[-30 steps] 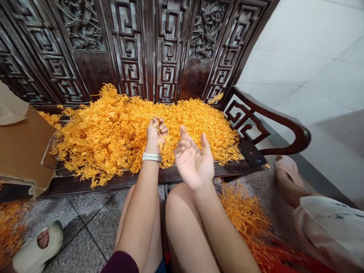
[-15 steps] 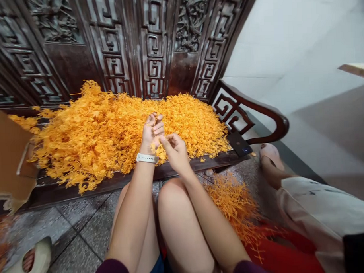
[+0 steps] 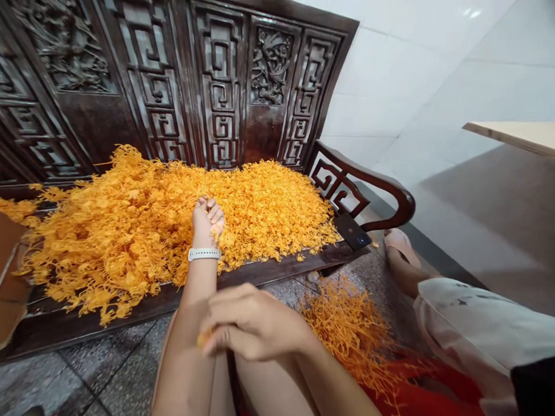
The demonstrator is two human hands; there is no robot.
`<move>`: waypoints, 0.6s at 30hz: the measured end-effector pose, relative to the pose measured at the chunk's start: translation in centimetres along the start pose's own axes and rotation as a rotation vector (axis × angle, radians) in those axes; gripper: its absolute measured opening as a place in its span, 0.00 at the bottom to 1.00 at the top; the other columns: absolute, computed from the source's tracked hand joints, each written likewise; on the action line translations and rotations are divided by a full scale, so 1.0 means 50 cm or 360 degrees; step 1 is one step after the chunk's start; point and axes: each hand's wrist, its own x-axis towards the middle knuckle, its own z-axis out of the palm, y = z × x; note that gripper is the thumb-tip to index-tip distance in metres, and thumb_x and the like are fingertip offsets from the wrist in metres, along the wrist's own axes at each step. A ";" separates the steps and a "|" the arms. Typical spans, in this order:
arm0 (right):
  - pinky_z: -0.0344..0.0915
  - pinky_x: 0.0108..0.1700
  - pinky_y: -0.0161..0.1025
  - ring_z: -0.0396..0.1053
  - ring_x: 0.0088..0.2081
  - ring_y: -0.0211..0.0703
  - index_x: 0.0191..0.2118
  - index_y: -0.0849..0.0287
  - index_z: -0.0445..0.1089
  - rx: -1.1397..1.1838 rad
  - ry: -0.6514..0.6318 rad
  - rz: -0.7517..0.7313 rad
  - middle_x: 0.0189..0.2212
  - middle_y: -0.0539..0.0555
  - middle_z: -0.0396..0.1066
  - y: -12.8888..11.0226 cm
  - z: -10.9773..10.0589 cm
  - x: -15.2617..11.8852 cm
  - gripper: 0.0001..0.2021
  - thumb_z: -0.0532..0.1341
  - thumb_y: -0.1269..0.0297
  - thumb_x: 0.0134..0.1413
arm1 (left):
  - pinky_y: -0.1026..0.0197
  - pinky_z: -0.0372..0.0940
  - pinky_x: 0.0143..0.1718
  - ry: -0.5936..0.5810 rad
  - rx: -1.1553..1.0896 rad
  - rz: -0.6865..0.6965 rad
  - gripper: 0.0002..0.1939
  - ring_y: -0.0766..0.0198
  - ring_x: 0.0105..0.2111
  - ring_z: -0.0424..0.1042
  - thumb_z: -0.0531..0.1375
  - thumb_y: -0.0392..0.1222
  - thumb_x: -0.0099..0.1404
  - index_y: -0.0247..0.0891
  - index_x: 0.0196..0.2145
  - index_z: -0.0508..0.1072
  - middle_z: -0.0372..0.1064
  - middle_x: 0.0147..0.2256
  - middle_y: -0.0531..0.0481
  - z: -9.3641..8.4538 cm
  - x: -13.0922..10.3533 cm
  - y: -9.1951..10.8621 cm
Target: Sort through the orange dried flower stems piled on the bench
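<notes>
A big heap of frizzy orange sprigs (image 3: 123, 231), plastic by their look, covers the seat of a dark carved wooden bench (image 3: 280, 271). My left hand (image 3: 209, 219), wearing a pale watch strap, is held palm up at the heap's front with curled fingers. A bit of orange sprig (image 3: 216, 234) shows at its palm; its hold is partly hidden. Nearer to me, my right hand (image 3: 256, 324) is over my left forearm and knees, slightly blurred. Thumb and fingers pinch a small orange piece (image 3: 204, 339), mostly covered.
A cardboard box (image 3: 6, 266) stands at the left. A dark phone (image 3: 352, 231) lies at the bench's right end by the curved armrest (image 3: 405, 203). Orange branching stems (image 3: 349, 315) and red material (image 3: 411, 391) are on the floor, beside another person's leg (image 3: 472, 310).
My right hand has come away from the left hand, back toward my body, with a small orange piece. My left fingers have curled in more. The view has shifted.
</notes>
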 end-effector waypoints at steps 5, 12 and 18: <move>0.70 0.32 0.30 0.75 0.30 0.36 0.35 0.54 0.75 0.0999 -0.0517 -0.0207 0.31 0.52 0.79 0.000 -0.049 0.017 0.14 0.63 0.51 0.68 | 0.74 0.41 0.11 -0.0170 0.0101 0.0065 0.13 0.79 0.13 0.43 0.57 0.36 0.76 0.39 0.31 0.63 0.54 0.24 0.60 -0.019 0.009 0.036; 0.57 0.23 0.34 0.56 0.23 0.35 0.40 0.56 0.69 0.1375 0.1585 0.0603 0.28 0.49 0.68 0.070 -0.062 0.052 0.17 0.60 0.45 0.65 | 0.73 0.41 0.12 -0.0083 0.0113 0.0064 0.16 0.77 0.14 0.40 0.52 0.35 0.78 0.38 0.29 0.62 0.49 0.23 0.59 -0.006 -0.014 0.027; 0.59 0.25 0.33 0.60 0.23 0.33 0.35 0.54 0.66 0.0702 0.1978 0.0738 0.26 0.45 0.66 0.142 -0.033 0.026 0.15 0.70 0.53 0.57 | 0.67 0.44 0.14 -0.0069 0.0172 0.0089 0.19 0.72 0.17 0.39 0.46 0.34 0.80 0.39 0.29 0.62 0.50 0.25 0.56 0.020 -0.039 -0.014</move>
